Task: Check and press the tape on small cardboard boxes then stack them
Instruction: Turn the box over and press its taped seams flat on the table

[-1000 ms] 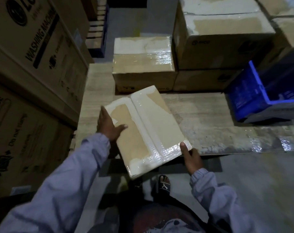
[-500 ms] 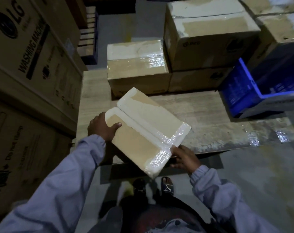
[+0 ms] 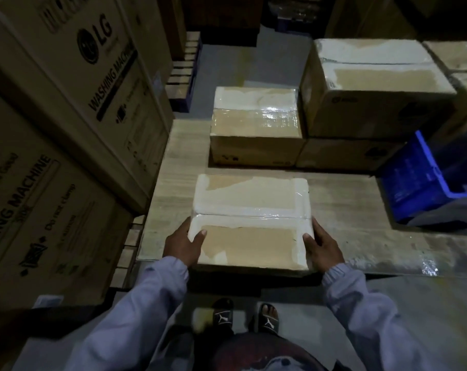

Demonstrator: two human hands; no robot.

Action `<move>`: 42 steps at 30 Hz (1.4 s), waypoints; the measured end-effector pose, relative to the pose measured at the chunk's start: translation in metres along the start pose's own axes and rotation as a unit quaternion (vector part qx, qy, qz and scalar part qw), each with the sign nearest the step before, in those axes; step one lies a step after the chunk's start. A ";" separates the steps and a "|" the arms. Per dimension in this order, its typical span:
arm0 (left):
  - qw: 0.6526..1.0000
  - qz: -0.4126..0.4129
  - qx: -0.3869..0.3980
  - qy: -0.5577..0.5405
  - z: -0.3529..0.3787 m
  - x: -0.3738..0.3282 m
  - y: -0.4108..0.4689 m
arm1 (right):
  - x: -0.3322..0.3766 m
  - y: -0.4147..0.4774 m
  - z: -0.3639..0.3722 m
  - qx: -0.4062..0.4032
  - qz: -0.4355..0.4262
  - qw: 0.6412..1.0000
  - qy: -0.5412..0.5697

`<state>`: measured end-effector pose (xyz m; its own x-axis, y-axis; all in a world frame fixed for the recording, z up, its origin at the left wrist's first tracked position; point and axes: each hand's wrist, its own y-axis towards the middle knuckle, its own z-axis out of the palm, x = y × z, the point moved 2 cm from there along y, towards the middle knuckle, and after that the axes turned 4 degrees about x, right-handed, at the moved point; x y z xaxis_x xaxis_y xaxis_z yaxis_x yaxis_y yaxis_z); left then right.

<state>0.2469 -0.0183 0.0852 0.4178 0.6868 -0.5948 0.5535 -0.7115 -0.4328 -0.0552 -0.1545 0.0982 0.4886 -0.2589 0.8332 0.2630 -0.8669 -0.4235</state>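
Note:
A small cardboard box [image 3: 251, 220] with clear tape along its centre seam and edges lies square on the wooden platform [image 3: 347, 210], close to its front edge. My left hand [image 3: 184, 245] grips the box's near left corner, thumb on the top face. My right hand [image 3: 322, 247] grips the near right corner the same way. Behind it sits a second taped box [image 3: 255, 124], a gap apart. To the right of that, a larger taped box [image 3: 374, 84] rests on another box [image 3: 334, 153].
Tall washing machine cartons [image 3: 66, 129] wall off the left side. A blue plastic crate [image 3: 435, 183] stands on the platform at the right. More boxes [image 3: 457, 57] fill the far right. My sandalled feet [image 3: 245, 317] stand on the grey floor below the platform.
The box was tilted and skewed in my hands, off the front edge. It has been turned square and now lies flat on the platform, with both hands on its near corners.

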 end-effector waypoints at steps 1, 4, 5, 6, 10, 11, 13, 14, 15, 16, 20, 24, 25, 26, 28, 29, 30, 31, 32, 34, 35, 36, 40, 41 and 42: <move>1.000 -0.001 0.003 -0.011 -0.001 -0.001 0.000 | 0.001 -0.001 0.000 -0.005 0.006 1.000 0.011; 1.000 -0.001 0.010 -0.005 -0.009 -0.001 -0.001 | 0.004 -0.004 0.001 -0.009 0.002 1.000 0.019; 1.000 0.000 0.006 -0.008 -0.012 -0.001 -0.002 | 0.006 -0.006 0.001 -0.009 -0.003 1.000 0.019; 1.000 0.003 -0.001 -0.015 -0.015 -0.001 -0.002 | 0.009 -0.008 0.000 -0.011 -0.010 1.000 0.020; 0.997 0.028 -0.025 -0.062 -0.035 -0.009 -0.006 | 0.029 -0.012 -0.005 -0.038 -0.049 0.998 0.011; 0.996 0.037 -0.036 -0.073 -0.042 -0.014 -0.007 | 0.037 -0.012 -0.007 -0.047 -0.056 0.997 0.022; 0.990 0.058 -0.078 -0.101 -0.057 -0.023 -0.009 | 0.054 -0.014 -0.011 -0.067 -0.056 0.995 0.055; 0.985 0.070 -0.103 -0.119 -0.064 -0.030 -0.010 | 0.063 -0.015 -0.013 -0.072 -0.056 0.993 0.077; 0.979 0.081 -0.124 -0.138 -0.072 -0.036 -0.011 | 0.073 -0.016 -0.015 -0.074 -0.060 0.990 0.100; 0.974 0.091 -0.140 -0.155 -0.080 -0.044 -0.011 | 0.083 -0.017 -0.018 -0.072 -0.064 0.988 0.121; 0.957 0.128 -0.160 -0.206 -0.111 -0.070 -0.005 | 0.120 -0.021 -0.024 -0.043 -0.091 0.982 0.159; 0.945 0.178 -0.153 -0.226 -0.138 -0.090 0.002 | 0.153 -0.019 -0.029 -0.016 -0.141 0.984 0.105; 0.944 0.185 -0.152 -0.227 -0.144 -0.093 0.008 | 0.161 -0.016 -0.031 -0.017 -0.150 0.986 0.069; 0.942 0.191 -0.153 -0.228 -0.150 -0.099 0.010 | 0.170 -0.014 -0.034 -0.021 -0.158 0.987 0.024; 0.936 0.213 -0.151 -0.236 -0.159 -0.106 0.019 | 0.187 -0.009 -0.040 -0.029 -0.178 0.982 -0.054; 0.931 0.227 -0.149 -0.244 -0.163 -0.111 0.023 | 0.196 -0.005 -0.044 -0.031 -0.194 0.977 -0.080; 0.926 0.239 -0.148 -0.253 -0.166 -0.117 0.026 | 0.207 -0.001 -0.046 -0.032 -0.210 0.972 -0.103; 0.923 0.246 -0.146 -0.259 -0.169 -0.124 0.030 | 0.219 0.003 -0.048 -0.037 -0.223 0.966 -0.126; 0.920 0.251 -0.143 -0.265 -0.171 -0.132 0.034 | 0.230 0.009 -0.050 -0.043 -0.234 0.960 -0.149; 0.916 0.254 -0.142 -0.275 -0.176 -0.149 0.043 | 0.250 0.022 -0.054 -0.054 -0.255 0.947 -0.187; 0.916 0.255 -0.146 -0.274 -0.179 -0.157 0.051 | 0.258 0.031 -0.055 -0.051 -0.260 0.945 -0.192; 0.916 0.254 -0.152 -0.271 -0.181 -0.165 0.057 | 0.266 0.040 -0.056 -0.045 -0.264 0.943 -0.197; 0.912 0.267 -0.149 -0.272 -0.189 -0.196 0.086 | 0.291 0.085 -0.067 -0.006 -0.268 0.924 -0.271; 0.912 0.271 -0.148 -0.269 -0.190 -0.205 0.095 | 0.297 0.099 -0.072 -0.006 -0.268 0.916 -0.299; 0.912 0.278 -0.146 -0.263 -0.191 -0.213 0.104 | 0.302 0.114 -0.076 -0.008 -0.267 0.907 -0.325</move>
<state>0.3532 -0.2101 0.2968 0.3310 0.0101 -0.9436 0.5615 -0.8057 0.1884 0.0589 -0.3641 0.3283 0.6830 0.5020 0.5306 0.5978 -0.8016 -0.0111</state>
